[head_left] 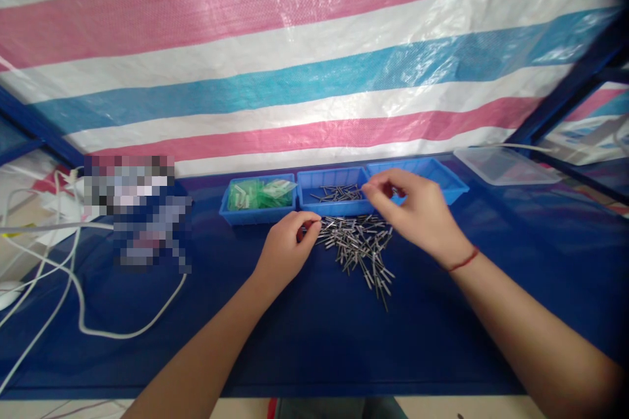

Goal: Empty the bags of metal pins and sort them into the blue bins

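A loose pile of thin metal rivets point(361, 245) lies on the dark blue table point(314, 347). My left hand point(287, 242) is at the pile's left edge, thumb and forefinger pinched together; what they hold, if anything, is too small to tell. Behind the pile stands a blue bin point(331, 209) with some rivets in it. My right hand point(415, 209) is above the pile's right side, near that bin's right end, with its fingertips closed; nothing can be made out between them. It partly covers a second blue bin point(449, 186) on the right.
On the left, a third blue bin point(260, 215) holds green packets. White cables point(118, 335) curl over the table's left side beside a pixelated area. A clear plastic lid point(506, 165) lies at the back right. A striped sheet point(295, 91) hangs behind.
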### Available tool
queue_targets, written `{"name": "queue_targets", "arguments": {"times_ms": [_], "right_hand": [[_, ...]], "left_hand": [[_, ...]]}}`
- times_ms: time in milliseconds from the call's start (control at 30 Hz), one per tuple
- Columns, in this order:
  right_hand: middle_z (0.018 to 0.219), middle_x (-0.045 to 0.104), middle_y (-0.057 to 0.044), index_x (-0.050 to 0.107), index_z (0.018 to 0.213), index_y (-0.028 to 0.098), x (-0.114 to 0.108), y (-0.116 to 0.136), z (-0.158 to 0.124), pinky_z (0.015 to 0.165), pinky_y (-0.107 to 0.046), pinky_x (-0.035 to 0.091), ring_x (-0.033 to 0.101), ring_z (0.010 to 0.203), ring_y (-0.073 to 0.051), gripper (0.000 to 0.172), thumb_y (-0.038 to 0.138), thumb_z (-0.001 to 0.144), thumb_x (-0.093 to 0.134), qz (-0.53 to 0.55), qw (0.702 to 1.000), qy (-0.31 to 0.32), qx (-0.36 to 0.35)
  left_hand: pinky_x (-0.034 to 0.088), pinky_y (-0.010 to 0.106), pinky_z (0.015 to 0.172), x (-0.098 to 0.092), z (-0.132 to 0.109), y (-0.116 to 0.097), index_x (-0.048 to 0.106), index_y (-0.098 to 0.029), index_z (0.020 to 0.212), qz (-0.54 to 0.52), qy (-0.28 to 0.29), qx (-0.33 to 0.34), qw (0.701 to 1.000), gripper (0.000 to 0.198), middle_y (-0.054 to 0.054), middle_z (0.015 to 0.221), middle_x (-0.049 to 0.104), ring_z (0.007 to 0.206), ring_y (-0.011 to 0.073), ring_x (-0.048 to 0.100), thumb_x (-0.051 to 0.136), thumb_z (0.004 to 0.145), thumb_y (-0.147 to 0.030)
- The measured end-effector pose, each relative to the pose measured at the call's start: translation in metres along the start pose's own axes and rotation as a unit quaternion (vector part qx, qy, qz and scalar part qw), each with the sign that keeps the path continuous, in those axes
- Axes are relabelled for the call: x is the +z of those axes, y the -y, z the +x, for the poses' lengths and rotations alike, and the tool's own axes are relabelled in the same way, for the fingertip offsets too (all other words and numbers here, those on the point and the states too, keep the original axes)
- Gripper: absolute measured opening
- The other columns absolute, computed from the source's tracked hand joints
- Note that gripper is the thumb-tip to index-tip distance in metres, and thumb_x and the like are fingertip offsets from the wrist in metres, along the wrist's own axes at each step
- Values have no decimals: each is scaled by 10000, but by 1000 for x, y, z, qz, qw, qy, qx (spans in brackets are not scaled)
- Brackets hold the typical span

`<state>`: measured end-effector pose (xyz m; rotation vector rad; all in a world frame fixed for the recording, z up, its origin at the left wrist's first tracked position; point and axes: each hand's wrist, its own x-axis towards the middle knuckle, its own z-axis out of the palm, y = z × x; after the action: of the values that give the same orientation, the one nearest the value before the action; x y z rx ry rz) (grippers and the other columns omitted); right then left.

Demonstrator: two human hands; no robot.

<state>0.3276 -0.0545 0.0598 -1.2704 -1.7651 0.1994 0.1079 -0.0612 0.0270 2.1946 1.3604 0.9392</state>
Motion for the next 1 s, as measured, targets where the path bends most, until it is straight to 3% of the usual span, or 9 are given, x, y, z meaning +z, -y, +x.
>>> {"name": "queue_targets", "arguments": {"times_ms": [167, 267, 367, 500, 633, 867, 1000], "right_hand": [[654, 622, -52, 643, 752, 198, -33, -45, 16, 627, -336, 391, 571, 633, -202, 173, 347, 809, 576, -174, 972, -99, 124], [661, 639, -77, 659, 730, 209, -37, -67, 18, 604, -355, 373, 567, 628, -225, 204, 389, 797, 589, -186, 970, -73, 137], [674, 650, -79, 682, 758, 209, -36, -72, 17, 602, -359, 375, 571, 625, -232, 234, 418, 800, 585, -187, 972, -32, 137], [707, 664, -83, 697, 819, 177, -35, -59, 17, 637, -358, 404, 613, 695, -248, 265, 407, 814, 565, -165, 974, -51, 149], [677, 658, -44, 688, 781, 190, -28, -39, 14, 599, -318, 402, 601, 638, -204, 248, 390, 828, 549, -136, 981, -42, 129], [746, 682, -30, 661, 748, 210, -1, -7, 1, 649, -308, 422, 615, 674, -190, 208, 314, 861, 520, -81, 996, 35, -3], [736, 665, -34, 644, 731, 200, 11, 4, -6, 693, -320, 420, 592, 692, -183, 204, 253, 872, 507, -73, 988, 116, -77]], "left_hand": [[447, 255, 722, 1, -1, 3, 691, -206, 930, 58, 36, 13, 998, 188, 24, 882, 653, 744, 146, 594, 514, 880, -247], [456, 259, 731, 2, -3, 3, 695, -215, 965, 81, 49, 15, 995, 201, 27, 920, 650, 774, 154, 605, 530, 874, -287], [460, 280, 767, 3, -3, 3, 694, -216, 996, 120, 61, 14, 991, 237, 37, 942, 646, 851, 181, 609, 553, 865, -354], [453, 284, 788, 2, -4, 3, 695, -224, 985, 145, 85, 18, 986, 224, 38, 959, 642, 884, 183, 605, 544, 879, -351], [438, 284, 790, 1, -4, 3, 691, -216, 937, 154, 92, 27, 983, 196, 35, 950, 646, 877, 177, 604, 526, 897, -315], [414, 291, 733, 3, -3, 5, 670, -209, 945, 204, 93, 30, 974, 215, 39, 941, 648, 862, 184, 601, 490, 922, -323], [404, 289, 722, 4, -4, 5, 652, -201, 928, 228, 89, 33, 969, 250, 44, 953, 636, 873, 179, 599, 427, 953, -310]]}}
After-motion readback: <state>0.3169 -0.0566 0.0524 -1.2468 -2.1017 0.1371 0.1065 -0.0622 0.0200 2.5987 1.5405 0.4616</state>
